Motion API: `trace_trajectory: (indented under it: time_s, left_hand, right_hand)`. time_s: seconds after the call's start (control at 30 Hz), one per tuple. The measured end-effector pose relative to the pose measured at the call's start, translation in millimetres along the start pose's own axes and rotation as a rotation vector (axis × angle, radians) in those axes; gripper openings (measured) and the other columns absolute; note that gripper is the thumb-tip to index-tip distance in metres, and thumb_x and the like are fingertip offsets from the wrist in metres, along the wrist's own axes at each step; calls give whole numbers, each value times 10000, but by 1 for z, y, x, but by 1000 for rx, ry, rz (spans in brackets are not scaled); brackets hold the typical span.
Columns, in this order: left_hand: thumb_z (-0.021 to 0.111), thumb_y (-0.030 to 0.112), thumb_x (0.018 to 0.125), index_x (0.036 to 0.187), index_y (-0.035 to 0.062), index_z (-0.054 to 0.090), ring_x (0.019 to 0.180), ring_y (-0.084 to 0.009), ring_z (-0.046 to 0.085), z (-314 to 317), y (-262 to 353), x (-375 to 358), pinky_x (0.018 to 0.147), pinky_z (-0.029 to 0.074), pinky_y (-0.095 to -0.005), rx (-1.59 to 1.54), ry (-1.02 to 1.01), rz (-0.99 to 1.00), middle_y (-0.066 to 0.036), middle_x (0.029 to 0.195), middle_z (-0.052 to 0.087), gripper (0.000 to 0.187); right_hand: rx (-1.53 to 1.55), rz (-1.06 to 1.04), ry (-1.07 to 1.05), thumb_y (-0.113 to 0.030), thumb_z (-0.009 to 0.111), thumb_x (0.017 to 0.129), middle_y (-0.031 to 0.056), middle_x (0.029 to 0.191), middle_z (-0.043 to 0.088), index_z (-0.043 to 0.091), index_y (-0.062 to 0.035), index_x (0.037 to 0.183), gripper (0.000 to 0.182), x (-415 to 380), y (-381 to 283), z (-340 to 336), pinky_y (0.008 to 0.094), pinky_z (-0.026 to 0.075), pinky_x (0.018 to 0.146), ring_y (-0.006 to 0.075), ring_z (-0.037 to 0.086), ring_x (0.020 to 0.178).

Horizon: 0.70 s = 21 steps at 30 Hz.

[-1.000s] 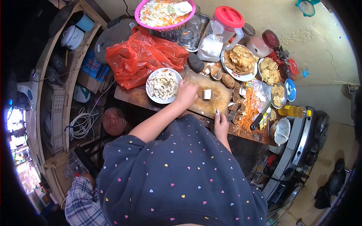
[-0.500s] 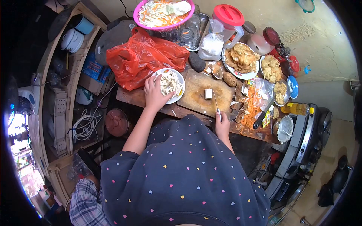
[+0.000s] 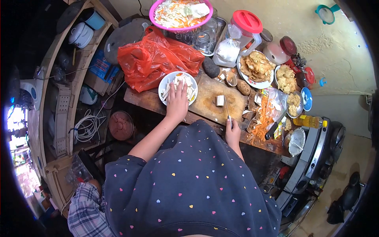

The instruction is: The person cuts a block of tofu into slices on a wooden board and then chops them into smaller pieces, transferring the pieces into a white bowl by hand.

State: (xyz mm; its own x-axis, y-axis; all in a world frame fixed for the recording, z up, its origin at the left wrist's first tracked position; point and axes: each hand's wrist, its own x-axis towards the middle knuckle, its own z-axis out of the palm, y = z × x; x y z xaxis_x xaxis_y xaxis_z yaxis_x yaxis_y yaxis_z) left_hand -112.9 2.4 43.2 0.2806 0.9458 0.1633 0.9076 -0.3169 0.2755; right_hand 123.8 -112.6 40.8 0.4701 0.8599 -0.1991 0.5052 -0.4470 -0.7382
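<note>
My left hand [image 3: 177, 102] lies over a white plate [image 3: 162, 86], its fingers stretched out and resting on the pale cut strips [image 3: 188, 82] in it. In my right hand [image 3: 233, 132] is a knife [image 3: 227, 110], held by the handle with the blade pointing away from me over the wooden cutting board [image 3: 207, 90]. A short white block [image 3: 220, 100], of a kind I cannot make out, sits on the board just left of the blade. Small white bits lie close to the board's near edge.
Behind the plate is a red plastic bag [image 3: 158, 59]. A pink basin [image 3: 152, 17] of shredded vegetables stands at the back. Fried food [image 3: 256, 65], orange shreds [image 3: 258, 130] and an oil bottle [image 3: 310, 121] are on the right. A person's plaid sleeve [image 3: 89, 209] shows lower left.
My left hand has shifted from the plate's left rim onto the strips, fingers now flat over them. My right hand and the knife stay in about the same place on the board.
</note>
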Motion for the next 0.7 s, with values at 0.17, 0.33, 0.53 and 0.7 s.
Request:
trace_trajectory:
  time_s: [0.17,0.33,0.53,0.7]
  left_hand:
    - [531,134,844,1370,75,388,1308,-426,280,0,-8,4,1064,244,-506,26,8,-4,-143,1425,348,548]
    - [567,238,835,1327,132,468,1296,-367,293,-12,-20,9,1039,177,-531,-36,95,-142,-110,1410,385,513]
    - [617,249,806,1154,91,572,1167,-318,417,-24,17,24,987,281,-493,-298,141,53,-108,1248,488,385]
    - [636,263,816,1224,40,511,1099,-342,490,13,60,40,942,400,-408,-581,-210,178,-159,1184,496,481]
  right_hand:
    - [7,-13,2,-308,519,930,165,657,579,602,-24,991,302,1,1,1,382,440,591,275,591,612]
    - [11,-9,23,-308,513,932,167,689,600,610,-33,1002,300,-2,7,1,384,447,605,293,610,644]
    - [28,33,38,-309,512,932,168,678,595,616,-31,1007,307,-8,-4,1,382,449,605,302,607,639]
    - [37,93,16,-298,518,932,206,652,565,561,16,862,325,-12,-17,-4,415,420,568,339,582,604]
